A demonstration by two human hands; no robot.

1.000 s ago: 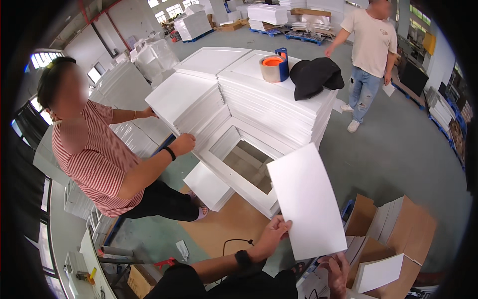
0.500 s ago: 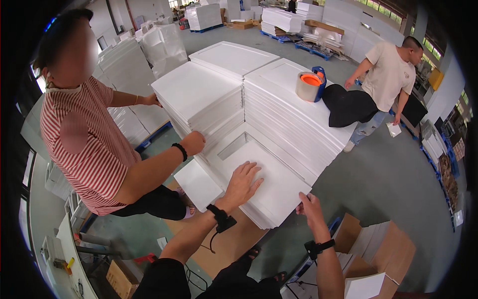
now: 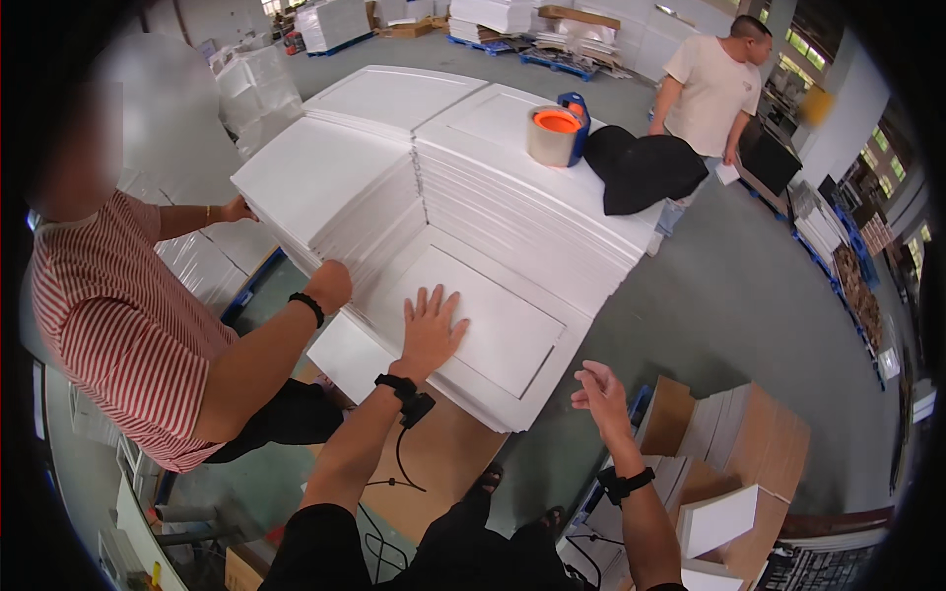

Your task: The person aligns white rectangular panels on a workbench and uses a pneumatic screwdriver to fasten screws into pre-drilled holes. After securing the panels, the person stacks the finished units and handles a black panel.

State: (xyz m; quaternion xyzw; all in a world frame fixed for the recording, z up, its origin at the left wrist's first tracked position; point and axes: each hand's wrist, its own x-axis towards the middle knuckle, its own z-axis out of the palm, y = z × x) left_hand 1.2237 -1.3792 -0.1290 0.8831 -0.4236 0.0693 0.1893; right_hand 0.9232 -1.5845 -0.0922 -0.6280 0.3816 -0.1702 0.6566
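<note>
My left hand (image 3: pixel 432 330) lies flat with spread fingers on a white panel (image 3: pixel 493 310) that fills the recess of a white frame (image 3: pixel 547 399). The frame is the top of a low stack at the near corner of several higher stacks of white panels. My right hand (image 3: pixel 601 399) hangs in the air just right of the frame's near corner, fingers loosely bent and apart, with nothing in it. Left of the frame, a co-worker in a striped shirt rests a closed hand (image 3: pixel 330 286) against the neighbouring stack (image 3: pixel 320 187).
A tape roll in a blue dispenser (image 3: pixel 557 135) and a black cap (image 3: pixel 641 172) lie on the right stack. Cardboard boxes (image 3: pixel 754 438) with white boards stand at my lower right. A second person (image 3: pixel 714 94) stands at the far right. A white board (image 3: pixel 355 355) juts out near the co-worker.
The white panel, earlier lying askew over the frame, now sits within its recess. My right hand has let go of the panel's corner and moved off. My left hand stays flat on it.
</note>
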